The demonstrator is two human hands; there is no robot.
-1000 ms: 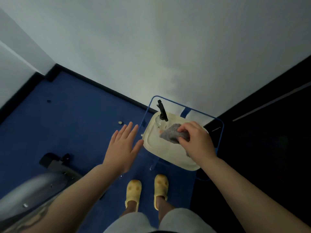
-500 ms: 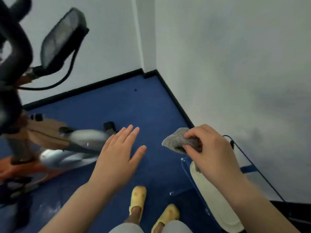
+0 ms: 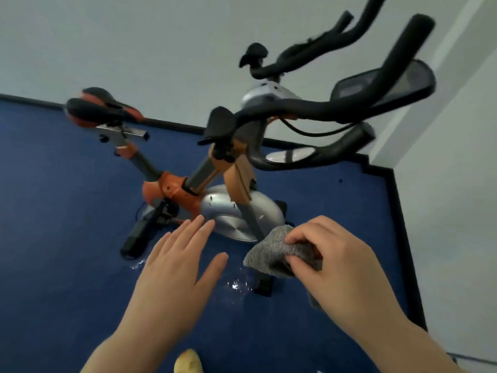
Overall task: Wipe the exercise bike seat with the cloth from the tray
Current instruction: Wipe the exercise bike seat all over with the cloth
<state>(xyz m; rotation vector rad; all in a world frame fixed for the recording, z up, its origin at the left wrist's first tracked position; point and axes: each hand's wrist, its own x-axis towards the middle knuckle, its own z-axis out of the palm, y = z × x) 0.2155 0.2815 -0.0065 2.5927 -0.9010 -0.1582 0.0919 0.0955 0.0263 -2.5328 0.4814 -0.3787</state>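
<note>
An orange and black exercise bike stands on the blue floor ahead of me. Its black and orange seat (image 3: 99, 110) sits high at the left, far from both hands. My right hand (image 3: 336, 267) pinches a folded grey cloth (image 3: 271, 254) at the lower right, in front of the silver flywheel (image 3: 236, 214). My left hand (image 3: 174, 273) hovers flat and empty beside it, fingers spread, pointing toward the bike's base. The tray is out of view.
Black handlebars (image 3: 322, 111) and a dark console screen (image 3: 384, 84) reach out at the upper right. The bike's black foot bar (image 3: 137, 235) lies on the floor by my left hand. White walls close the corner at the right. A yellow slipper (image 3: 188, 363) shows at the bottom edge.
My view has swung left from the tray to the bike, which now fills the frame. The cloth has left the tray and travels with my right hand. The left hand stays open.
</note>
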